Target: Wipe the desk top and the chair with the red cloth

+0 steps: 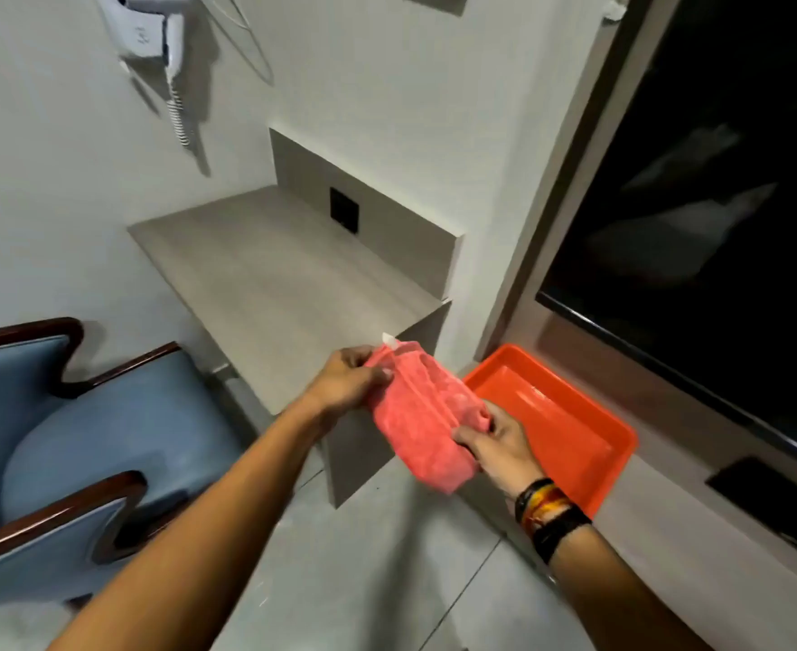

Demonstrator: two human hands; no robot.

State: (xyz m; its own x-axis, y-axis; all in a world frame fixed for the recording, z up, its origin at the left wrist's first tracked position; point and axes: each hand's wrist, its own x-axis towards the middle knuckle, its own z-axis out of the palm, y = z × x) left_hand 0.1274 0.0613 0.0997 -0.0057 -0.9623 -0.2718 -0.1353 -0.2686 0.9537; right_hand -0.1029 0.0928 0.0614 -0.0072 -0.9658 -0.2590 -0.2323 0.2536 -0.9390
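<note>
Red cloth (422, 422): lower centre of frame, bunched, held clear of the counter (270, 274). Left hand (349, 380) grips its upper end; right hand (497, 444) pinches the lower. Advice: fold into a flat pad before wiping. Chair (87, 444): lower left, untouched. Orange tray (570, 444): right.

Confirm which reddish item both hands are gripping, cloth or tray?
The red cloth, pinched between left hand and right hand. The orange tray sits untouched beside it.
</note>
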